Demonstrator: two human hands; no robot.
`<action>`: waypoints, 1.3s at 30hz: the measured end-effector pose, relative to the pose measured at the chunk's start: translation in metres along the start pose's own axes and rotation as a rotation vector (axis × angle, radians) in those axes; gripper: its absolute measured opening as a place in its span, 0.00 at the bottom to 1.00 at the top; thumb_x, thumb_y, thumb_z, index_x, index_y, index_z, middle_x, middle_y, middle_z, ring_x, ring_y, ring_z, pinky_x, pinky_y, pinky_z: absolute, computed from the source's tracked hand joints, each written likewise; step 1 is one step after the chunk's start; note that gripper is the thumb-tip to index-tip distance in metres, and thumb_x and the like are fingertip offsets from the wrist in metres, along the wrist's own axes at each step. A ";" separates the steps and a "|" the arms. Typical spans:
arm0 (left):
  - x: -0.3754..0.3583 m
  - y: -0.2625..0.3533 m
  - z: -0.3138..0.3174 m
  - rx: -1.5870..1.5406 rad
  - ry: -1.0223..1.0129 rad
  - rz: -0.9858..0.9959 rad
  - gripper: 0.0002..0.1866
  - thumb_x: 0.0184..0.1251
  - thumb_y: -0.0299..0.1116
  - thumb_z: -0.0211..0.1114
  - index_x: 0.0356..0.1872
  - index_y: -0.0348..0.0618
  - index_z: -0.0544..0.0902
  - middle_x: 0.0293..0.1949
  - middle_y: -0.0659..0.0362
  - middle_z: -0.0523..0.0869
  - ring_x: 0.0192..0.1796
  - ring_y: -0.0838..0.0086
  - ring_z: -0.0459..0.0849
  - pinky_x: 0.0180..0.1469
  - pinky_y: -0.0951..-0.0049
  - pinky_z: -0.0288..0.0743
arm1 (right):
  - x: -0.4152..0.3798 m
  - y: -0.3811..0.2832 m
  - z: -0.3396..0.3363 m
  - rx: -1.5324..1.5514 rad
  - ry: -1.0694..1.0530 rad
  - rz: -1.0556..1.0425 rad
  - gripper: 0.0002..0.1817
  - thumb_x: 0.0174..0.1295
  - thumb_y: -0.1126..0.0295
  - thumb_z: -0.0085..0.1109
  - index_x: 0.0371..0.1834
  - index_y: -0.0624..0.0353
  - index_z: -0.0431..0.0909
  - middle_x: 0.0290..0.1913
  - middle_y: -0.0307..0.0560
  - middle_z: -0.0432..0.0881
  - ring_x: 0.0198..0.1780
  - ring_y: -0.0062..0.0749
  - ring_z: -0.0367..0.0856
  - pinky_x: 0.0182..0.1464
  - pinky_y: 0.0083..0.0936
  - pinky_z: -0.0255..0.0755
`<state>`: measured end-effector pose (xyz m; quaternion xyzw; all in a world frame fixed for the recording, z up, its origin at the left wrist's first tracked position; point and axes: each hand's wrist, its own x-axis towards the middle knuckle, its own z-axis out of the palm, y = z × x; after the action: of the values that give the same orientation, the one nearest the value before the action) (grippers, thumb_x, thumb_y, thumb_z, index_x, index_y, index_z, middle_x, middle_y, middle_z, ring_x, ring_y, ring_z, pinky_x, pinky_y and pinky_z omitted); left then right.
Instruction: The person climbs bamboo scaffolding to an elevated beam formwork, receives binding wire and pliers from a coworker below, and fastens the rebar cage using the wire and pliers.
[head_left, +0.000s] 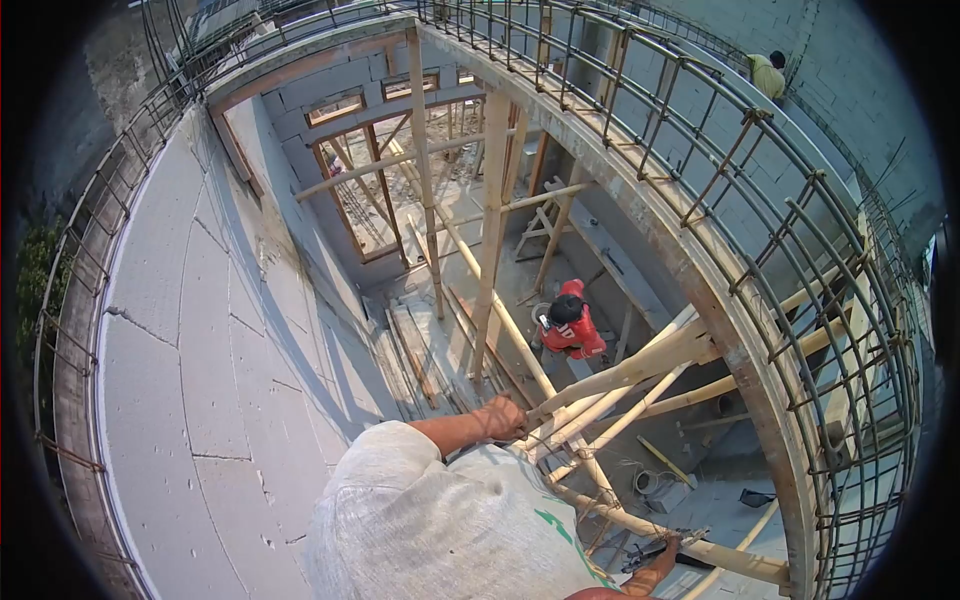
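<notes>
My left hand point(503, 417) is closed around the end of a pale wooden pole point(625, 378), beside a joint where several poles cross. Lower right, my right hand point(652, 568) is at a lower wooden pole point(735, 562). Its fingers are closed around a dark, thin object point(690, 541) whose kind I cannot make out. My grey shirt point(430, 510) covers the bottom middle and hides part of the poles.
A person in a red shirt point(572, 325) crouches on the floor far below. Rebar cages point(700, 110) run along the concrete beam point(690, 260). To the left stands a light block wall point(200, 400). Upright poles point(490, 220) rise from below. Another person point(768, 77) is at the top right.
</notes>
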<state>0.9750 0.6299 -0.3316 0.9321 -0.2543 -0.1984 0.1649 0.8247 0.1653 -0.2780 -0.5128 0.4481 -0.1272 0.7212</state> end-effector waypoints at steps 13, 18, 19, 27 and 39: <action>-0.004 -0.007 -0.046 -0.391 -0.104 -0.256 0.30 0.55 0.62 0.64 0.48 0.48 0.85 0.48 0.47 0.85 0.54 0.55 0.81 0.57 0.62 0.74 | -0.022 -0.030 0.005 -0.019 0.082 -0.039 0.31 0.56 0.55 0.66 0.55 0.69 0.73 0.53 0.51 0.78 0.51 0.39 0.76 0.56 0.35 0.67; -0.002 -0.003 -0.074 -0.447 0.017 -0.298 0.28 0.59 0.59 0.62 0.51 0.49 0.83 0.50 0.48 0.84 0.55 0.54 0.81 0.57 0.61 0.73 | -0.007 -0.020 -0.010 0.024 0.007 0.014 0.35 0.54 0.52 0.67 0.59 0.68 0.71 0.56 0.51 0.76 0.54 0.40 0.75 0.56 0.37 0.68; -0.001 -0.005 -0.079 -0.484 0.087 -0.328 0.28 0.60 0.59 0.62 0.52 0.49 0.82 0.50 0.49 0.84 0.55 0.54 0.80 0.57 0.61 0.73 | -0.003 -0.018 -0.013 0.036 -0.006 0.028 0.36 0.54 0.51 0.67 0.59 0.67 0.71 0.57 0.51 0.76 0.54 0.40 0.75 0.56 0.38 0.68; -0.010 -0.115 -0.205 -0.872 0.791 -0.407 0.36 0.60 0.55 0.67 0.60 0.36 0.74 0.34 0.52 0.84 0.33 0.71 0.83 0.41 0.69 0.77 | -0.029 -0.042 -0.013 -0.089 -0.002 -0.032 0.28 0.56 0.56 0.67 0.53 0.67 0.76 0.51 0.49 0.80 0.50 0.38 0.77 0.53 0.33 0.70; -0.057 -0.120 -0.424 -0.902 1.311 -0.271 0.38 0.61 0.43 0.70 0.64 0.28 0.67 0.38 0.52 0.86 0.34 0.79 0.84 0.31 0.80 0.77 | -0.024 -0.009 -0.009 -0.037 -0.026 0.014 0.27 0.53 0.60 0.69 0.52 0.67 0.77 0.48 0.49 0.81 0.47 0.40 0.79 0.49 0.36 0.72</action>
<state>1.1714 0.8457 0.0033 0.7253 0.1137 0.2868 0.6154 0.8062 0.1710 -0.2587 -0.5242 0.4448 -0.1072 0.7183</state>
